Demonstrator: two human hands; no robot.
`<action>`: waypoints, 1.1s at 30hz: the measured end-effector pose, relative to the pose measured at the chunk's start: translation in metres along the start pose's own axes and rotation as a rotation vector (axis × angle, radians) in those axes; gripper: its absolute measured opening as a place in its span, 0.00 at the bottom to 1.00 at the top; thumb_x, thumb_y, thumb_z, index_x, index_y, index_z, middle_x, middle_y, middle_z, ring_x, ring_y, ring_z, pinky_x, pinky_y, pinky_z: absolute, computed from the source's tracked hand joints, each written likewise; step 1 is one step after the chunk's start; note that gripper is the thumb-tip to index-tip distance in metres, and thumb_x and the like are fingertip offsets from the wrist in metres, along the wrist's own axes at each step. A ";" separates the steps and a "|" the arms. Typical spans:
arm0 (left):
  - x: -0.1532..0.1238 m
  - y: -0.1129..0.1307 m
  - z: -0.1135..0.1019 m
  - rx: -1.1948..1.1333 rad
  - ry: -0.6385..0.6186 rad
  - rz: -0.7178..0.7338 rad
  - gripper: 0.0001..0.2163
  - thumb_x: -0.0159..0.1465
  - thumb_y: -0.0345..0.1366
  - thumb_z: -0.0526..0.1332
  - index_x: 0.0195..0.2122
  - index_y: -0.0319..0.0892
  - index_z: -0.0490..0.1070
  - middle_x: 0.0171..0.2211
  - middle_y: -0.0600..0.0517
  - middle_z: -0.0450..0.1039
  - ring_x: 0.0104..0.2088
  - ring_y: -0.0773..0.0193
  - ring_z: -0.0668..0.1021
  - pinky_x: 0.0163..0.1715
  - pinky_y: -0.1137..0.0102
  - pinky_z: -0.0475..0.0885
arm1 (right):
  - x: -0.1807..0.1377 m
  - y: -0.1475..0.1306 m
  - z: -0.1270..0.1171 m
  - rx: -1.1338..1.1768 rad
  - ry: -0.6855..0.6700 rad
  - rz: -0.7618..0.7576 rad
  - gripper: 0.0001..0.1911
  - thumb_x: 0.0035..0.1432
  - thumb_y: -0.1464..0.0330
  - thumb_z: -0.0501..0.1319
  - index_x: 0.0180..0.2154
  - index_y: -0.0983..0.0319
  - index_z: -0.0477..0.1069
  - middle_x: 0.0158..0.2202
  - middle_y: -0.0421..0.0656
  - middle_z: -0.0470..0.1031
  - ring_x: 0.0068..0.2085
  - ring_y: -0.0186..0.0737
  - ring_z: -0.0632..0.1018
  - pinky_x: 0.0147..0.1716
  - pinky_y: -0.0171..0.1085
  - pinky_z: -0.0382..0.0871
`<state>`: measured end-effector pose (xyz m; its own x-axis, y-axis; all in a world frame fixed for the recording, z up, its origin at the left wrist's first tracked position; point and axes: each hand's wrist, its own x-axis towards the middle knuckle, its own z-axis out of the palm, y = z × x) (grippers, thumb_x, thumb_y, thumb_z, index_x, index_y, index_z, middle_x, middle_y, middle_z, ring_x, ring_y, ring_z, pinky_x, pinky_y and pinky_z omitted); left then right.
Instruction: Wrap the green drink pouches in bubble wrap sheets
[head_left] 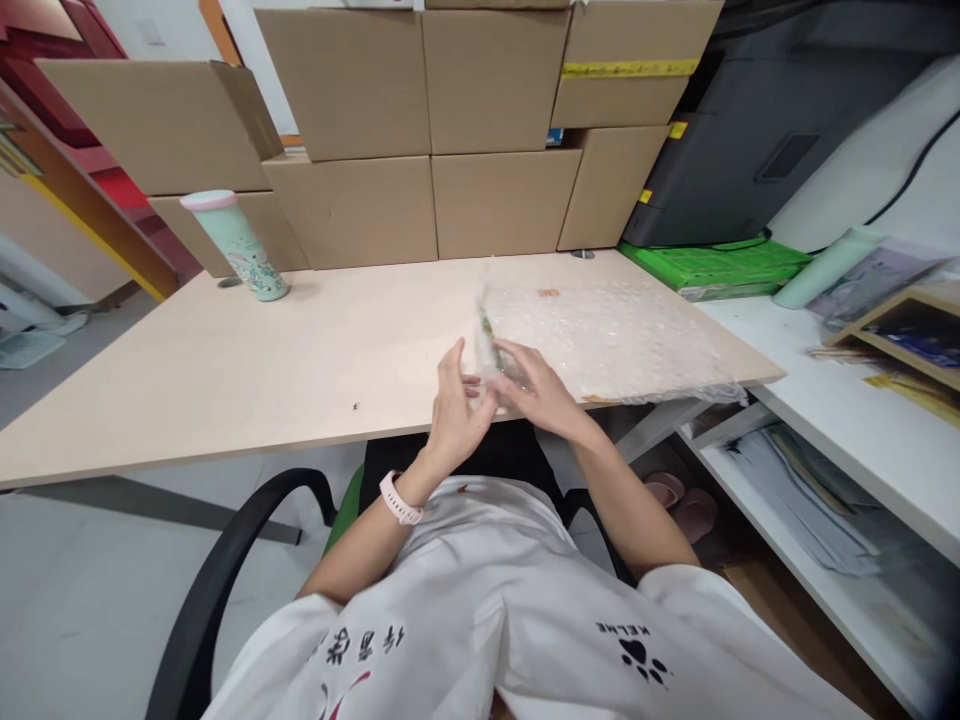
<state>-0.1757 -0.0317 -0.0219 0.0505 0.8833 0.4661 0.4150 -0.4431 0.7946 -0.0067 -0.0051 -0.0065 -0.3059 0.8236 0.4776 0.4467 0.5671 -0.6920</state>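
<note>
My left hand (457, 410) and my right hand (536, 390) meet at the near edge of the pale wooden desk (262, 370). Both pinch a small clear plastic-wrapped item (491, 350), which stands on edge between them and is blurred. My left wrist wears a pink watch (399, 500). A sheet of bubble wrap (615, 335) lies flat on the desk just right of my hands, reaching the desk's right corner.
A mint tumbler with a pink lid (236, 245) stands at the desk's back left. Stacked cardboard boxes (427, 130) line the back. A green folder (712, 268) and a dark printer (757, 130) sit at right, beside white shelves (847, 440) with papers. I sit in a black chair (217, 590).
</note>
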 end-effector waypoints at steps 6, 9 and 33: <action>-0.013 -0.023 -0.040 0.191 0.158 0.078 0.21 0.68 0.48 0.59 0.61 0.53 0.62 0.63 0.47 0.61 0.65 0.44 0.62 0.66 0.42 0.57 | -0.010 0.003 0.020 -0.114 -0.167 -0.075 0.22 0.61 0.53 0.62 0.57 0.43 0.71 0.64 0.32 0.67 0.66 0.58 0.66 0.64 0.60 0.59; -0.016 -0.029 -0.045 0.236 0.101 0.075 0.19 0.66 0.50 0.60 0.56 0.52 0.69 0.53 0.46 0.72 0.59 0.41 0.70 0.63 0.40 0.60 | -0.017 0.002 0.011 -0.119 -0.171 -0.077 0.18 0.64 0.54 0.59 0.54 0.44 0.73 0.61 0.34 0.70 0.62 0.56 0.70 0.61 0.60 0.64; -0.054 -0.028 -0.045 0.473 0.091 0.303 0.12 0.67 0.34 0.57 0.52 0.50 0.70 0.38 0.49 0.76 0.41 0.50 0.75 0.53 0.49 0.61 | 0.023 0.020 0.037 0.279 0.087 0.142 0.13 0.60 0.55 0.62 0.40 0.54 0.78 0.44 0.46 0.78 0.32 0.41 0.77 0.31 0.48 0.74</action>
<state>-0.2308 -0.0739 -0.0521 0.1611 0.7016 0.6942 0.7569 -0.5392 0.3693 -0.0359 0.0251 -0.0293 -0.1786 0.8981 0.4019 0.2288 0.4352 -0.8708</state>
